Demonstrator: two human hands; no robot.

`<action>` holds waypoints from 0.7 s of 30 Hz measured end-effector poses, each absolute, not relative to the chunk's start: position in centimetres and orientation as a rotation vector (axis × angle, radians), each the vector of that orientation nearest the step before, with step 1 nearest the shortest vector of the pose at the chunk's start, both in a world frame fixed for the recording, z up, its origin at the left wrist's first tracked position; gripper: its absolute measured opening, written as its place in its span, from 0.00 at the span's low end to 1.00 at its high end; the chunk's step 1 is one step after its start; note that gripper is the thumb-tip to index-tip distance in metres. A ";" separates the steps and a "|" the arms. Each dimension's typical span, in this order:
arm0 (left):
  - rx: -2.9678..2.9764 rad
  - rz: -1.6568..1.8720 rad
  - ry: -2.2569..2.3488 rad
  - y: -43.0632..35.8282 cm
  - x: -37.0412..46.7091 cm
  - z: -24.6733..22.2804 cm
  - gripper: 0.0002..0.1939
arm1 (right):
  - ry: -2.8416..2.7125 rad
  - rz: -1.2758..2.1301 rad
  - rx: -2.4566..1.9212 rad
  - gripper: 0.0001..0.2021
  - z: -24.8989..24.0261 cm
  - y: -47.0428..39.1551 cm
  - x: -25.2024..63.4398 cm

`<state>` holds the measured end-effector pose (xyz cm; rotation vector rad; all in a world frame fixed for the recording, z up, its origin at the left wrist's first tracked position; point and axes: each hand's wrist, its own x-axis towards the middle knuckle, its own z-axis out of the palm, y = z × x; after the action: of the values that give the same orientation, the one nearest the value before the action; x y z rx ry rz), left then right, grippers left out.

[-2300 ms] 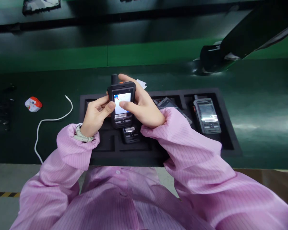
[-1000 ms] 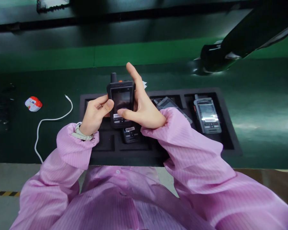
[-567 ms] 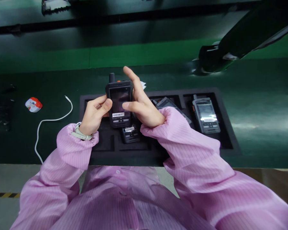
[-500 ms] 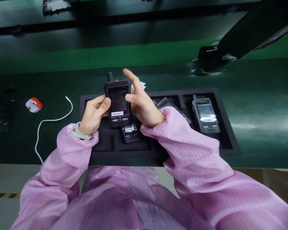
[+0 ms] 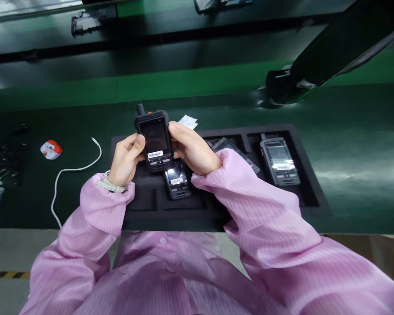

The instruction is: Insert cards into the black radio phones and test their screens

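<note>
Since the earlier frame the right hand [image 5: 192, 148] has folded its raised forefinger back down onto the handset [image 5: 153, 140], and the unit has slid toward 9 o'clock and tipped a bit; its screen, lit w/ a white page 2.3 s ago, is now dark. Both hands are clasping it: left hand [image 5: 126, 158] pinches the left edge w/ thumb on the bezel, right hand wraps the right edge, fingers curled behind. Handset sits in the air, upright, antenna at 12 o'clock, above the left part of the foam tray [image 5: 310, 192] on the desk [image 5: 348, 144].

Risks as I judge them: grip is edge-only, so a slip could drop the unit onto the second handset [image 5: 177, 180] lying in the slot right below, scuffing both. Thumb on the glass may smear it. A third handset [image 5: 279, 159] rests at 3 o'clock in the tray, well apart. White cable [image 5: 72, 168] and the red-white item [image 5: 51, 149] at 9 o'clock are clear of the sleeves for now.
</note>
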<state>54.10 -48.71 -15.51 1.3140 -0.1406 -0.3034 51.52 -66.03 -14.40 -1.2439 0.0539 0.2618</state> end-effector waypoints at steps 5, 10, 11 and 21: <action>1.324 -0.300 -0.143 -48.7 54.0 -15.4 0.26 | 0.034 0.257 -1.247 0.23 -14.4 -66.1 51.5; 1.342 -0.315 -0.129 -48.7 54.1 -15.4 0.27 | 0.054 0.261 -1.254 0.24 -14.4 -66.1 51.5; 1.344 -0.314 -0.120 -48.7 54.1 -15.5 0.27 | 0.055 0.264 -1.253 0.24 -14.4 -66.1 51.6; 1.294 -0.440 0.065 -48.5 53.1 -16.5 0.37 | 0.187 0.251 -1.354 0.20 -17.1 -66.0 50.9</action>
<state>53.07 -48.51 -16.53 1.2942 0.0652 -0.4402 50.85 -65.97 -17.14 -1.3540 0.1866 0.2509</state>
